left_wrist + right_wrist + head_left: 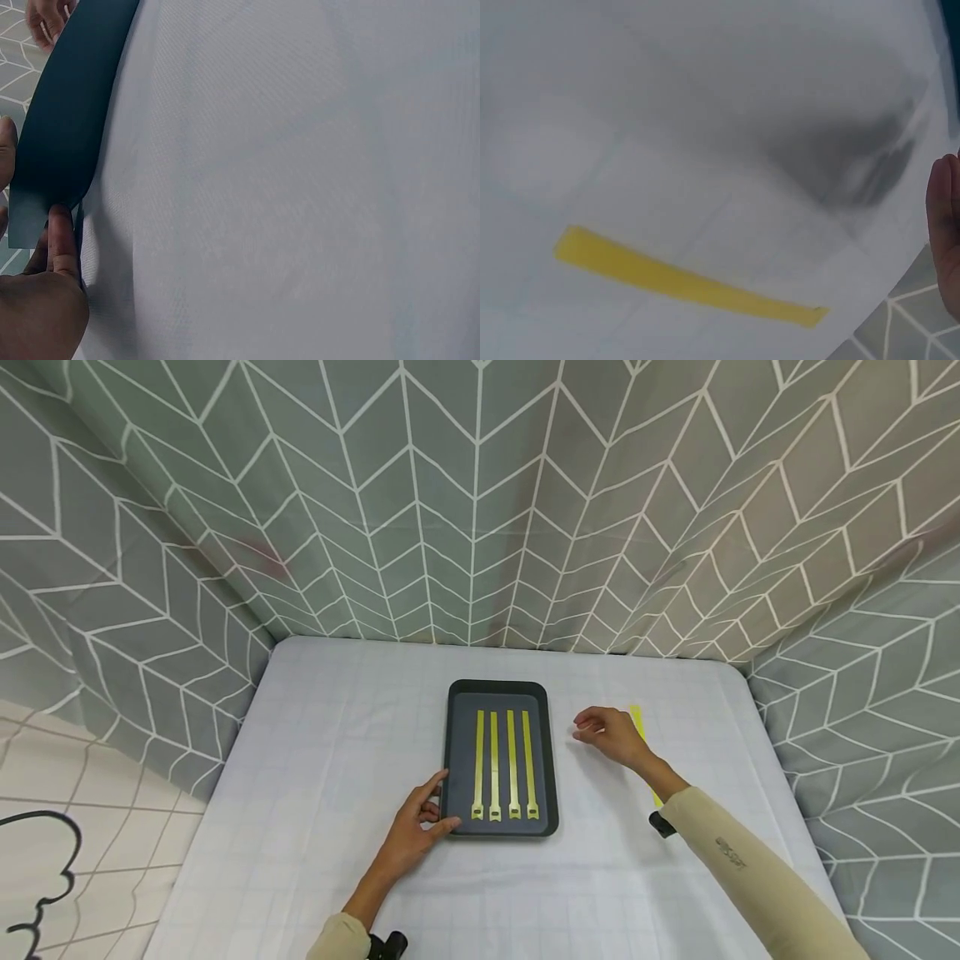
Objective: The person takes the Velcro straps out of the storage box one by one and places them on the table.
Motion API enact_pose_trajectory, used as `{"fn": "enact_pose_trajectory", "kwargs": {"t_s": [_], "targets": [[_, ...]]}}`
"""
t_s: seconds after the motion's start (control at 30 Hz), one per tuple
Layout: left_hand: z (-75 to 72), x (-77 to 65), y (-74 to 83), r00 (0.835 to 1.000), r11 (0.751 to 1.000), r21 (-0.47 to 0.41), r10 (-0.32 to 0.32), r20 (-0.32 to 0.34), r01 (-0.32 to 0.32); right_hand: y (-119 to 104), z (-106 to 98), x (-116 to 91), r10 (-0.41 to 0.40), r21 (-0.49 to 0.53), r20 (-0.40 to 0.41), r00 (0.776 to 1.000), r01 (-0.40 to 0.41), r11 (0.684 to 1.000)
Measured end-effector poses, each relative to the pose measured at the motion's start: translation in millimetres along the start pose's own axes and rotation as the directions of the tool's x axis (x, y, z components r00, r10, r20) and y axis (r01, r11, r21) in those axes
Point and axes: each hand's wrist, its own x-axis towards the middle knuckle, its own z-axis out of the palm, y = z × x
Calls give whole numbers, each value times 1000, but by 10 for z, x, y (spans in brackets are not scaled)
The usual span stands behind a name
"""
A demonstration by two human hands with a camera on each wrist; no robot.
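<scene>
A dark grey rectangular tray [461, 752] lies on the table with several yellow hook-and-loop cable ties [495, 760] laid lengthwise side by side, their slotted heads toward me. My left hand [411, 827] grips the tray's near-left corner, thumb on the near rim and fingers along the left side; the left wrist view shows fingers against the tray's outer wall [67, 112]. To the right of the tray, my right hand [611, 735] hovers above the cloth with loosely bent fingers and nothing in them. Another yellow strip [690, 285] lies on the cloth, partly hidden by my right forearm in the head view.
A white cloth [360, 735] covers the table. Grey curtains with white zigzag lines [480, 527] hang behind it and at both sides. A pale tiled surface [112, 802] shows at the lower left.
</scene>
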Motion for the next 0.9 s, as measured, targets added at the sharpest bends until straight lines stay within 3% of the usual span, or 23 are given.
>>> {"fn": "enact_pose_trajectory", "kwargs": {"t_s": [0.27, 0.57, 0.8, 0.9], "targets": [[3, 9, -10, 1000, 1000, 7, -2, -6, 2, -250, 116, 144, -78, -19, 41, 996, 79, 997], [-5, 5, -29, 999, 999, 1, 54, -4, -54, -470, 214, 269, -154, 39, 54, 987, 152, 988], [-12, -6, -12, 1000, 1000, -9, -25, -2, 25, -596, 335, 344, -174, 59, 119, 977, 168, 984], [-14, 6, -17, 1000, 1000, -8, -27, -8, 27, -633, 377, 381, -174, 68, 150, 973, 165, 984]]}}
